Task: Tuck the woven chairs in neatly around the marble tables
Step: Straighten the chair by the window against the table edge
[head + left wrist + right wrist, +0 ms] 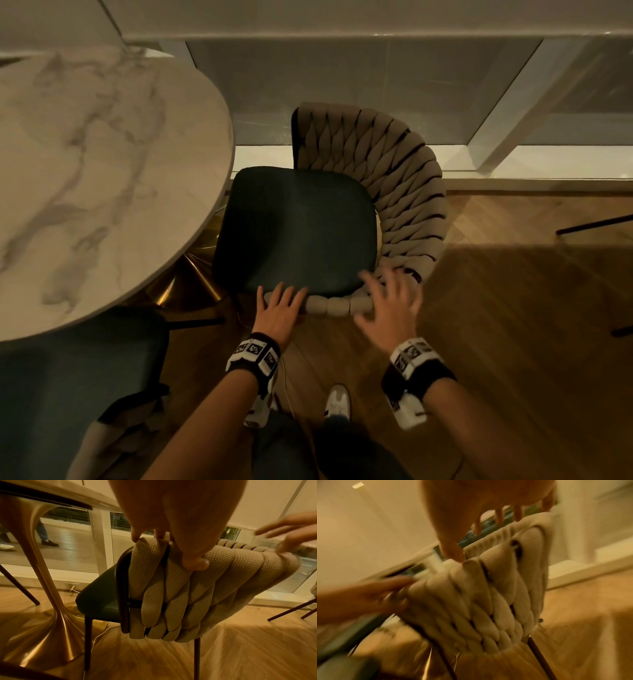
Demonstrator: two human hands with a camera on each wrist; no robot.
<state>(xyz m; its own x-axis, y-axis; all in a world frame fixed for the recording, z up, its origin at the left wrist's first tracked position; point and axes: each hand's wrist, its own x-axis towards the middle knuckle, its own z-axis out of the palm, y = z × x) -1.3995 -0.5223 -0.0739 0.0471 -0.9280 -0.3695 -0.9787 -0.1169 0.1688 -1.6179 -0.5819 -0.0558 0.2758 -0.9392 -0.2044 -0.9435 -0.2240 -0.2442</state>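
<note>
A woven chair (pixel 298 226) with a dark green seat and a beige braided back (pixel 394 164) stands beside the round marble table (pixel 85 171); its seat edge is at the tabletop's rim. My left hand (pixel 281 305) holds the near left end of the back's top rail. There its fingers lie over the top and its thumb (pixel 193 562) presses the outer weave (pixel 171 595). My right hand (pixel 390 301) is blurred. It hovers spread over the rail's right part, with its thumb (pixel 453 555) at the weave (pixel 488 595).
The table's gold pedestal (pixel 191 284) flares out next to the chair's legs. A second green-seated chair (pixel 68 394) sits at the lower left. A glazed wall and sill (pixel 342 157) run behind. Dark legs of another chair (pixel 592 222) show on the right, above herringbone wood floor.
</note>
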